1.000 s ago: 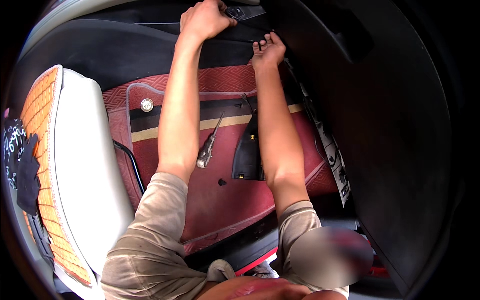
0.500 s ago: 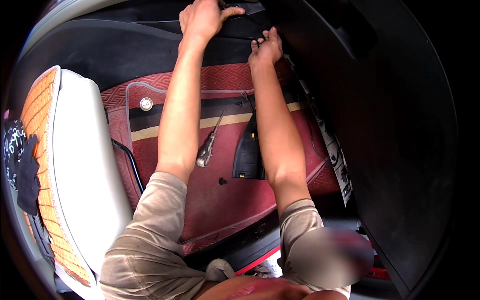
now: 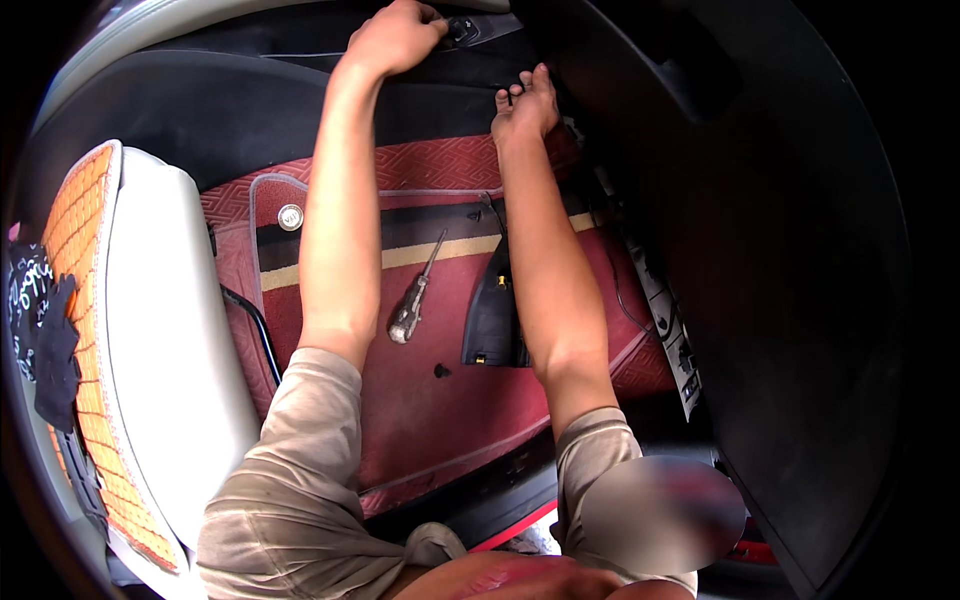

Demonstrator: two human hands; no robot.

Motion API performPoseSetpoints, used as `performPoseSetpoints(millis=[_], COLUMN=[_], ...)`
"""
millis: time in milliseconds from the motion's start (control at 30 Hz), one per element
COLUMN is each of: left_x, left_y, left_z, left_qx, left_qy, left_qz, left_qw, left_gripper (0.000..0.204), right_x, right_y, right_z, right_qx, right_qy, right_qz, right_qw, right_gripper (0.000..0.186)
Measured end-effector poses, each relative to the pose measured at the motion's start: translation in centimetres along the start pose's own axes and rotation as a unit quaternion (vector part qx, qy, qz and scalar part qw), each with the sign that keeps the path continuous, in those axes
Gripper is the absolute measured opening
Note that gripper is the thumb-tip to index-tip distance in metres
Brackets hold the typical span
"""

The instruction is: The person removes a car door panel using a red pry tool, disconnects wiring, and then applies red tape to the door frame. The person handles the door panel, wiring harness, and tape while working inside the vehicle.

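At the top, my left hand [image 3: 395, 40] is bent over the far dark trim beside a switch panel [image 3: 462, 32], its fingers curled and partly hidden, so what they grip is unclear. My right hand [image 3: 525, 105] is below and right of it, palm up with loosely bent, separated fingers against the dark trim [image 3: 450, 105], holding nothing visible. Between my forearms a screwdriver [image 3: 410, 310] lies on the red floor mat [image 3: 450, 420]. A black plastic trim piece [image 3: 485, 325] with yellow clips lies beside it, partly under my right forearm. A small black piece [image 3: 442, 370] lies nearby.
A white seat [image 3: 170, 340] with an orange quilted cover [image 3: 75, 220] and dark cloth fills the left side. A large dark panel [image 3: 790, 300] rises on the right, with an exposed strip [image 3: 680, 370] along its lower edge. The door sill [image 3: 470, 500] runs along the bottom.
My left hand has shifted a little left and its thumb has drawn in, uncovering more of the switch panel. My right hand has moved slightly left, fingers still bent.
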State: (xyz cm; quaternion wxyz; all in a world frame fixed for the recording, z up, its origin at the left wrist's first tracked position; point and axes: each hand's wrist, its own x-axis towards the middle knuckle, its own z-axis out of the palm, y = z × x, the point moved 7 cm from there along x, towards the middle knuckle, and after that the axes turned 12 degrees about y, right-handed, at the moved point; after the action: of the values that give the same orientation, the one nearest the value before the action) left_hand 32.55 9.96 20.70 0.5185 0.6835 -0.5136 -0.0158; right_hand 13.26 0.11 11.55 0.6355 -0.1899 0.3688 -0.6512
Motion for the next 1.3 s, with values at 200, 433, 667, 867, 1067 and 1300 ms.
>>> performPoseSetpoints(millis=[200, 433, 667, 867, 1067, 1300], left_x=[-0.2, -1.9, -2.4, -2.3, -2.1, -2.1], left_y=[0.0, 2.1, 2.8, 3.0, 2.7, 3.2], left_z=[0.6, -0.1, -0.7, -0.5, -0.6, -1.7], left_qx=[-0.006, 0.151, 0.158, 0.164, 0.170, 0.081], left_qy=[-0.048, 0.101, 0.176, 0.146, 0.135, 0.193], left_qz=[0.010, 0.004, 0.002, -0.032, -0.002, 0.048], left_qw=[0.999, 0.983, 0.972, 0.975, 0.976, 0.977], left_gripper=[0.045, 0.035, 0.021, 0.023, 0.017, 0.015], right_x=[0.2, 0.0, 0.3, 0.3, -1.6, -2.4], right_y=[-0.1, -0.3, -0.3, -0.5, 0.1, 1.2], right_z=[-0.2, -0.1, 0.1, -0.4, -2.1, -3.3], right_qx=[0.006, -0.033, -0.032, -0.023, -0.021, -0.028], right_qy=[0.000, -0.008, 0.003, -0.033, -0.051, -0.065], right_qz=[0.015, 0.029, 0.060, 0.071, 0.086, 0.112], right_qw=[1.000, 0.999, 0.998, 0.997, 0.995, 0.991], right_gripper=[0.016, 0.014, 0.012, 0.009, 0.008, 0.010])
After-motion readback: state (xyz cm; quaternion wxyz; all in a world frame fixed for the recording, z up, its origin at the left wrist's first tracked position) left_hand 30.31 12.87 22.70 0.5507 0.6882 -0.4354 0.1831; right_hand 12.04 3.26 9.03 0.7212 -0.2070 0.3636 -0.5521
